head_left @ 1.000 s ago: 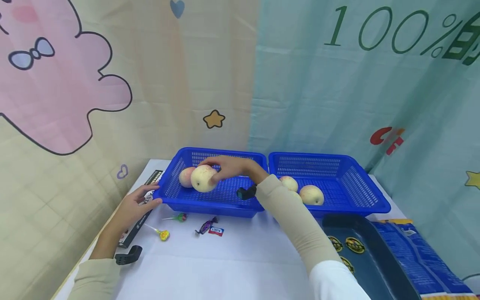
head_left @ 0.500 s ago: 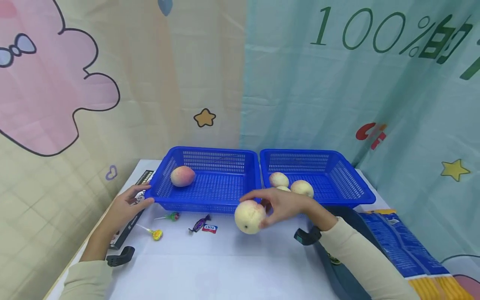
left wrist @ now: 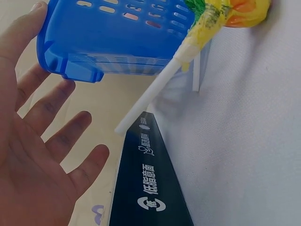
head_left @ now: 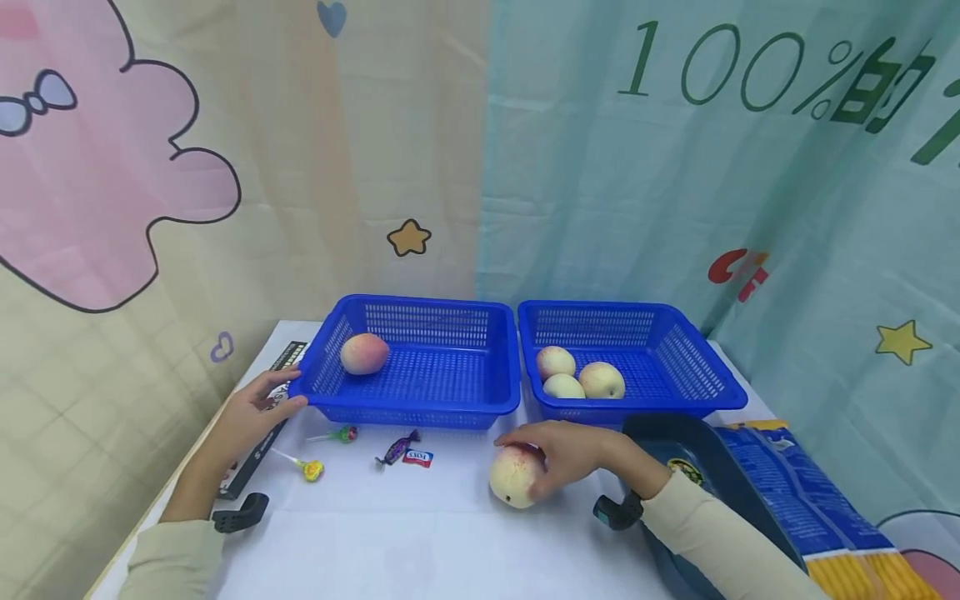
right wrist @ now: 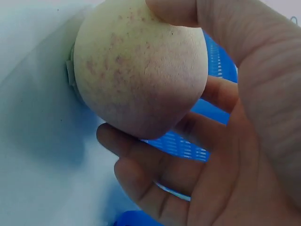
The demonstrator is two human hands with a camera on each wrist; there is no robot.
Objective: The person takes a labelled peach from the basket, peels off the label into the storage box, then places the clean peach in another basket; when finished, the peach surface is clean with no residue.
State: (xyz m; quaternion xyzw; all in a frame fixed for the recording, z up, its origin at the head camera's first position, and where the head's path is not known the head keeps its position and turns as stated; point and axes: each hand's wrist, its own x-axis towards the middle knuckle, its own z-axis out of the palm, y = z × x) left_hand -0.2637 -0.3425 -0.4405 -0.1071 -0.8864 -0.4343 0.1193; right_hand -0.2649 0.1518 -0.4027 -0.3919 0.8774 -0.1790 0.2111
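Now the right hand [head_left: 570,450] has brought its pale peach [head_left: 512,482] from over the left basket [head_left: 412,415], where it hung a second ago, right down by the white cloth [head_left: 420,542]. Whether the fruit touches down, I can't tell. Thumb to one side, fingers curled round the other, it's a firm pinch on that peach. From there, the left basket lies at eleven o'clock and the right basket [head_left: 686,407] at one. That move leaves one rosy peach [head_left: 364,354] in the left basket, at its nine o'clock, while three peaches [head_left: 602,381] are bunched at the right basket's eight o'clock. So this fruit, I'd judge, is clear of both. Meanwhile the left hand [head_left: 247,417] rests at the left basket's near corner, around eight o'clock, fingers spread, gripping nothing tightly.
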